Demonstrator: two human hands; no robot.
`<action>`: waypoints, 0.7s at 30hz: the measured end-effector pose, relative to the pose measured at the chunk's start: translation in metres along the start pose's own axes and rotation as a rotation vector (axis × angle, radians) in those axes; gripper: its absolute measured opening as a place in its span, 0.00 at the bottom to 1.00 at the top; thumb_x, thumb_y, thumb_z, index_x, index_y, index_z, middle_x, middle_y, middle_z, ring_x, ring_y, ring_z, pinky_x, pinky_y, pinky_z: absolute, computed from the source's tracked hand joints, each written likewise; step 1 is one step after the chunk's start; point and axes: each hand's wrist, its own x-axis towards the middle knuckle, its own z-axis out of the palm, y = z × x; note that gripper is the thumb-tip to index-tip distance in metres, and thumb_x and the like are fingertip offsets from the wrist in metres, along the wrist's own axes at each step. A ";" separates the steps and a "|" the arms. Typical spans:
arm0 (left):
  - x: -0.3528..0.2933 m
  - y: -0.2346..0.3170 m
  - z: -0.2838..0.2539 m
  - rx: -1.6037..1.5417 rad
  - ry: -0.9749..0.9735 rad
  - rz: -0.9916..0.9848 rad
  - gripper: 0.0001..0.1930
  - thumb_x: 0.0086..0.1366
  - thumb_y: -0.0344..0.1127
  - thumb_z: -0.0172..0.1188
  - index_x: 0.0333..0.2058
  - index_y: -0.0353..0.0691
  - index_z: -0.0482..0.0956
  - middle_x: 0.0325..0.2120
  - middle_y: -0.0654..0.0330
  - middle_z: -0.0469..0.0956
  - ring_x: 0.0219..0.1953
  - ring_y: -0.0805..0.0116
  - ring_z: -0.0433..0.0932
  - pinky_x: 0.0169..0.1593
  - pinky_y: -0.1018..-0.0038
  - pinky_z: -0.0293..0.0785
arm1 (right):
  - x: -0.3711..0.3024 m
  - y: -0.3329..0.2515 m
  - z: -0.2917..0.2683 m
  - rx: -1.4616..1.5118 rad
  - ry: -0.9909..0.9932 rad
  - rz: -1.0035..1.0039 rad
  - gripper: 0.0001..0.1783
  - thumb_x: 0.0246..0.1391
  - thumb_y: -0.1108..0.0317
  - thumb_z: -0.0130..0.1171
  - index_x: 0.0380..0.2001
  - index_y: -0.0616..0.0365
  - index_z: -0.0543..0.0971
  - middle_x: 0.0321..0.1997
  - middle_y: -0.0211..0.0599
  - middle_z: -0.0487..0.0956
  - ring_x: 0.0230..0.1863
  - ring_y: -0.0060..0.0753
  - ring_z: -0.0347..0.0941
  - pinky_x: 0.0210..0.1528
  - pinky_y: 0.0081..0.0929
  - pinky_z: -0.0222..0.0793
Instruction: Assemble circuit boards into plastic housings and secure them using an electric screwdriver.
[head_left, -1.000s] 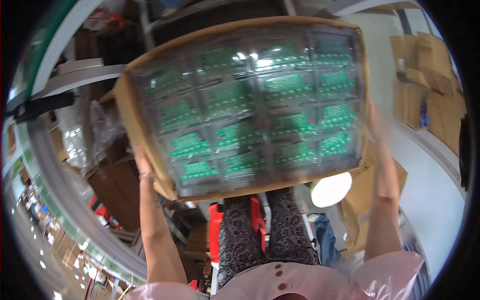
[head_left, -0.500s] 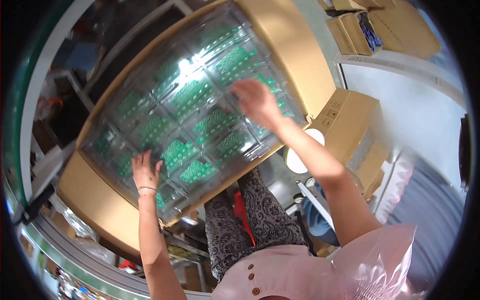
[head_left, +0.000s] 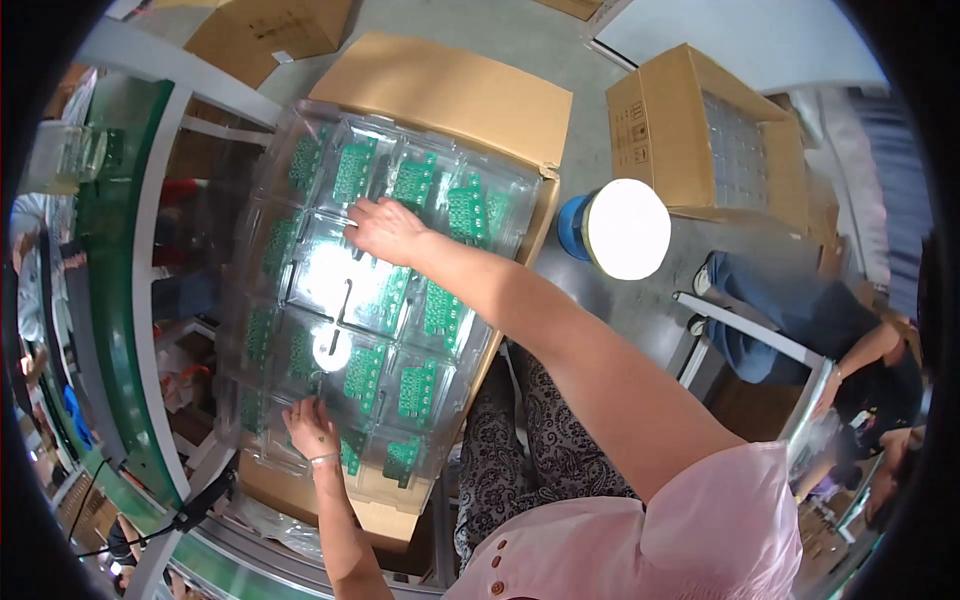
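Note:
A large clear plastic tray (head_left: 290, 330) with many compartments lies over an opened cardboard box in front of me. Green circuit boards (head_left: 413, 390) stand in its compartments. My right hand (head_left: 387, 230) is closed, its fingers curled down onto a divider in the far half of the tray. Nearer to me, my left hand (head_left: 312, 428) grips the tray between compartments close to its near end, fingertips partly hidden. The tray's left side reaches past the box, and glare whitens its middle.
Flaps of the cardboard box (head_left: 450, 95) stick out at the far and near ends. A round white-topped stool (head_left: 628, 230) stands to the right, with another open carton (head_left: 665, 130) behind it. Green-edged metal framing (head_left: 125, 290) runs along the left. A seated person (head_left: 860, 340) is at far right.
My right hand has come down from above the tray's right part and closed on a divider. The tray now lies farther left over the box's edge. The view has turned.

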 end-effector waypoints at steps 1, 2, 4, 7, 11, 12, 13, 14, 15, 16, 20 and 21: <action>0.002 -0.005 0.006 0.011 0.009 0.072 0.05 0.51 0.27 0.56 0.29 0.38 0.74 0.26 0.54 0.73 0.34 0.52 0.68 0.40 0.61 0.65 | -0.002 0.000 0.002 0.032 -0.065 0.044 0.07 0.44 0.68 0.49 0.24 0.54 0.77 0.34 0.34 0.74 0.45 0.33 0.67 0.40 0.28 0.66; 0.001 -0.010 0.013 0.030 0.013 0.084 0.05 0.51 0.27 0.56 0.29 0.38 0.74 0.26 0.54 0.73 0.34 0.52 0.68 0.40 0.61 0.65 | -0.007 -0.004 0.006 0.040 -0.046 0.053 0.07 0.44 0.68 0.49 0.24 0.54 0.77 0.34 0.34 0.74 0.45 0.33 0.67 0.40 0.28 0.66; 0.001 -0.023 0.022 -0.033 0.009 0.100 0.05 0.50 0.27 0.57 0.28 0.38 0.74 0.25 0.54 0.73 0.32 0.52 0.68 0.39 0.62 0.64 | -0.022 -0.016 0.008 0.105 -0.079 0.169 0.10 0.44 0.69 0.49 0.31 0.56 0.76 0.38 0.36 0.72 0.48 0.34 0.66 0.47 0.32 0.64; 0.003 -0.032 0.042 -0.050 0.014 0.107 0.05 0.49 0.27 0.57 0.28 0.38 0.74 0.24 0.54 0.73 0.30 0.53 0.69 0.40 0.64 0.63 | -0.074 -0.027 0.007 0.307 0.125 0.266 0.14 0.42 0.72 0.51 0.36 0.55 0.76 0.44 0.37 0.70 0.52 0.36 0.61 0.52 0.35 0.60; 0.004 -0.032 0.062 -0.088 0.070 0.126 0.04 0.50 0.25 0.56 0.27 0.37 0.73 0.23 0.54 0.72 0.29 0.54 0.69 0.40 0.63 0.62 | -0.152 -0.028 0.000 0.314 0.094 0.502 0.17 0.41 0.70 0.56 0.39 0.57 0.75 0.52 0.36 0.66 0.54 0.38 0.59 0.55 0.37 0.57; 0.006 -0.026 0.063 -0.104 0.098 0.117 0.04 0.50 0.25 0.56 0.27 0.37 0.73 0.23 0.54 0.72 0.28 0.54 0.68 0.40 0.63 0.62 | -0.167 -0.024 0.000 0.283 0.081 0.521 0.17 0.42 0.68 0.58 0.39 0.57 0.75 0.53 0.35 0.65 0.55 0.38 0.58 0.55 0.37 0.56; 0.002 -0.021 0.059 -0.116 0.131 0.168 0.03 0.50 0.25 0.56 0.27 0.36 0.72 0.22 0.54 0.72 0.27 0.54 0.67 0.39 0.64 0.62 | -0.179 -0.024 -0.001 0.277 0.069 0.538 0.17 0.42 0.68 0.58 0.39 0.57 0.75 0.53 0.35 0.65 0.55 0.38 0.58 0.55 0.37 0.56; 0.000 -0.020 0.057 -0.124 0.123 0.174 0.03 0.50 0.25 0.56 0.27 0.36 0.72 0.22 0.54 0.72 0.27 0.54 0.67 0.39 0.64 0.62 | -0.186 -0.026 -0.006 0.258 0.062 0.470 0.16 0.42 0.67 0.59 0.38 0.57 0.75 0.54 0.35 0.64 0.55 0.38 0.58 0.56 0.37 0.56; -0.002 -0.019 0.054 -0.133 0.119 0.152 0.03 0.51 0.25 0.56 0.27 0.36 0.73 0.22 0.55 0.71 0.27 0.55 0.67 0.39 0.64 0.61 | -0.193 -0.027 -0.012 0.238 0.057 0.402 0.16 0.42 0.65 0.59 0.37 0.58 0.75 0.55 0.36 0.63 0.56 0.38 0.57 0.56 0.37 0.55; -0.004 -0.019 0.052 -0.142 0.116 0.131 0.04 0.51 0.25 0.56 0.27 0.36 0.73 0.21 0.55 0.71 0.27 0.55 0.67 0.39 0.64 0.61 | -0.200 -0.029 -0.018 0.228 0.055 0.410 0.16 0.42 0.65 0.59 0.37 0.58 0.75 0.55 0.36 0.63 0.56 0.38 0.57 0.56 0.37 0.55; -0.020 -0.033 0.027 -0.171 0.164 0.137 0.05 0.51 0.23 0.55 0.29 0.37 0.74 0.21 0.55 0.70 0.28 0.53 0.66 0.36 0.63 0.63 | -0.209 -0.046 -0.055 0.324 0.135 0.360 0.13 0.42 0.64 0.60 0.33 0.57 0.76 0.52 0.38 0.66 0.54 0.40 0.60 0.56 0.36 0.55; -0.023 -0.034 0.020 -0.227 0.183 0.094 0.06 0.50 0.23 0.55 0.29 0.38 0.74 0.23 0.55 0.71 0.29 0.52 0.66 0.35 0.62 0.64 | -0.210 -0.051 -0.063 0.357 0.159 0.422 0.13 0.42 0.65 0.59 0.33 0.57 0.75 0.51 0.38 0.67 0.52 0.40 0.62 0.54 0.35 0.57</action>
